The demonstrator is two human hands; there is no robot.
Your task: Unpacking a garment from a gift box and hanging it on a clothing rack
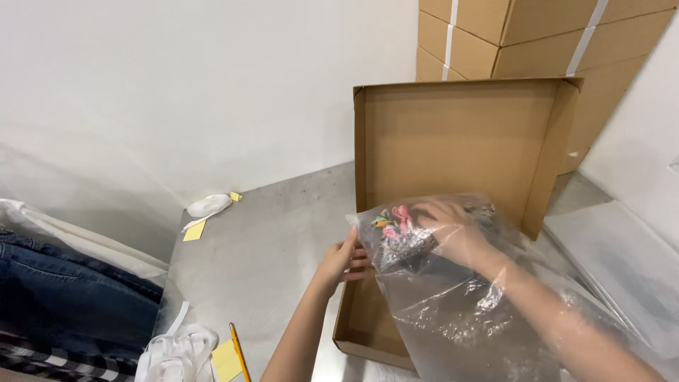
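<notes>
Our right hand is deep inside the clear bag, fingers curled on a colourful item. Our left hand pinches the bag's edge over the open box. The bag runs lengthwise from its far left end toward us, lower right.

Plastic bag: clear, glossy, with white glare streaks.
Item in bag: black-and-white ground, with pink, orange and green motifs.
Open box: plain brown cardboard.
Stacked cartons: brown, with white tape stripes.
Table: dull grey metal, faintly speckled.
Jeans: dark blue denim.
Checked cloth: black-and-white plaid.
Paper slips: pale yellow.
Pencil: orange-yellow.
Tape strips: white.
Wall: white.
</notes>
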